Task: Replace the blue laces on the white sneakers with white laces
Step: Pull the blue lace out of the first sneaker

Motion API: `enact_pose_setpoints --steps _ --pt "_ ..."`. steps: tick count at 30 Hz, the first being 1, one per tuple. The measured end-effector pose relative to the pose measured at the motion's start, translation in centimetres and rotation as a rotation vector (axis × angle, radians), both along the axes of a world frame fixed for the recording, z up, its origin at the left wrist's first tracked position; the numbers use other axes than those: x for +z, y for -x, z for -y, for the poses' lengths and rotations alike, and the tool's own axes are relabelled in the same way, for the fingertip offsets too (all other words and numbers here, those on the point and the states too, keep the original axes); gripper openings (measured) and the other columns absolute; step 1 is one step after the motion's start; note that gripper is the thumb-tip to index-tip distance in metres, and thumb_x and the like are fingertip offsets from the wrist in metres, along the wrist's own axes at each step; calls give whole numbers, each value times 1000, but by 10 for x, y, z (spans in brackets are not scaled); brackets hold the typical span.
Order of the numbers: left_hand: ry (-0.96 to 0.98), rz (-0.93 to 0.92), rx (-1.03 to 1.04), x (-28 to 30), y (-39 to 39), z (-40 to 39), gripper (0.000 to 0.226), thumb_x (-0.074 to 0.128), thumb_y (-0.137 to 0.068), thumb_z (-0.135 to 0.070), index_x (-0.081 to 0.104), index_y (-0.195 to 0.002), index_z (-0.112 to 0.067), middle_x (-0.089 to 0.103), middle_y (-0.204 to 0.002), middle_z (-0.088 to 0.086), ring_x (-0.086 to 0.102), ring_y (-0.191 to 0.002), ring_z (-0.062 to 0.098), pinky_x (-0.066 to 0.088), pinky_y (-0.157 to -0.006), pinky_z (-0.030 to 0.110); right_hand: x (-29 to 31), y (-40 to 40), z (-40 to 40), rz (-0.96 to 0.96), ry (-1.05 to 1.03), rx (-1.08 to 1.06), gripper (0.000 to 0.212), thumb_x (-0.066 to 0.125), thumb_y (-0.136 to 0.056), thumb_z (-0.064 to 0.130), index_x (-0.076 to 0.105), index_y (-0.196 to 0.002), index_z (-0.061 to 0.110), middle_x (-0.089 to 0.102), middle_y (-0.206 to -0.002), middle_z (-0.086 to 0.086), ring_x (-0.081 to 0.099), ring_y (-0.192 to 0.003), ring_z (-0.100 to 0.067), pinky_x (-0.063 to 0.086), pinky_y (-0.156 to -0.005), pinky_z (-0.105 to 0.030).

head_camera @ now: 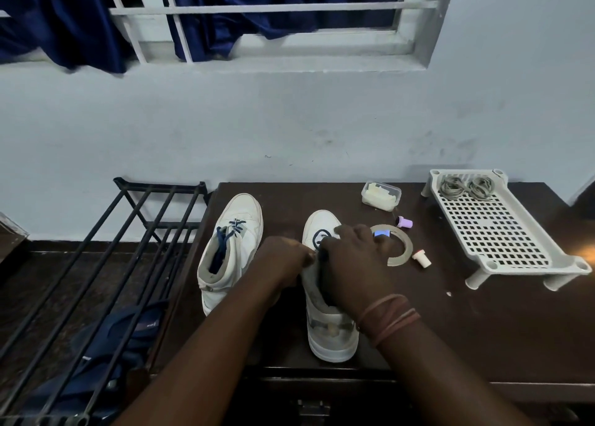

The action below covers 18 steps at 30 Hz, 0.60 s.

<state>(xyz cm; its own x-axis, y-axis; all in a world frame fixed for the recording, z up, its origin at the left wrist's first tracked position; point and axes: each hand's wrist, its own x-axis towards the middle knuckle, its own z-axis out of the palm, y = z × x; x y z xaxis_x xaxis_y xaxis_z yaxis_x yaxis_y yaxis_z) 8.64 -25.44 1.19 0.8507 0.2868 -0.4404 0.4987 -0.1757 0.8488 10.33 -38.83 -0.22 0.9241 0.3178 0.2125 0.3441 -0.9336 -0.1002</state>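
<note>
Both sneakers are stood on the dark table point(450, 322). The right sneaker point(325, 335) is largely covered by both hands. The blue lace point(322, 234) is pinched by the left hand point(286, 258). The right hand point(354, 264) is curled; its hold cannot be told. Coiled laces point(467, 185) are seen in the white tray point(502, 232), colour unclear.

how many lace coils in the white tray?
2. Both lie side by side at the far end of the white perforated tray: left coil, right coil. They look greyish in this light. None show elsewhere, though the hands and shoes could hide one.
</note>
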Motion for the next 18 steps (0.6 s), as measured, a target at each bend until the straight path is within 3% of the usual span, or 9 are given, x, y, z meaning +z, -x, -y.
enact_pose_setpoints --steps 2,3,6,8,11,15,18 --pt "23 -24 -9 -1 -1 -2 3 69 -86 -8 72 -88 -10 70 -82 10 63 -67 16 57 -59 24 0 -6 3 -50 -4 29 13 59 -77 25 70 -83 29 61 -97 7 52 -99 -25 38 -87 -48" --pt "38 -21 3 -4 -2 -3 7 68 -88 -4 73 -87 -9 72 -83 12 65 -68 17 57 -61 24 2 -8 4 -60 -5 28 13 58 -79 25 70 -84 28 61 -99 6 51 -100 -25 39 -88 -47" --pt "74 3 44 -5 1 -3 13 72 -83 -1 78 -76 -11 75 -87 19 69 -72 25 58 -71 37 17 -14 10 -23 -142 -185 16 53 -84 32 66 -87 23 58 -100 2 54 -101 -25 38 -84 -42" --pt "87 -4 45 -7 1 -3 14 72 -83 -2 78 -76 -12 75 -86 19 69 -71 26 58 -69 36 30 -16 20 39 -291 -367 20 50 -86 35 63 -93 22 57 -104 -3 55 -102 -29 38 -83 -42" --pt "100 0 54 -8 0 -3 14 72 -83 -2 77 -75 -12 76 -86 19 69 -71 27 59 -69 36 31 -13 26 78 -211 -492 30 59 -80 37 57 -104 18 55 -112 -8 53 -106 -33 39 -86 -45" --pt "99 1 55 -7 0 -2 9 71 -80 -2 79 -77 -7 75 -86 23 71 -74 30 61 -76 45 13 -4 4 142 -129 -261 55 67 -65 27 56 -119 19 55 -119 -6 52 -105 -31 40 -82 -45" --pt "97 5 25 -6 1 -2 15 72 -76 -5 76 -88 3 72 -87 27 65 -68 24 57 -70 39 9 0 -3 72 -68 -70 23 57 -75 31 68 -95 28 54 -119 2 47 -114 -27 34 -89 -49"
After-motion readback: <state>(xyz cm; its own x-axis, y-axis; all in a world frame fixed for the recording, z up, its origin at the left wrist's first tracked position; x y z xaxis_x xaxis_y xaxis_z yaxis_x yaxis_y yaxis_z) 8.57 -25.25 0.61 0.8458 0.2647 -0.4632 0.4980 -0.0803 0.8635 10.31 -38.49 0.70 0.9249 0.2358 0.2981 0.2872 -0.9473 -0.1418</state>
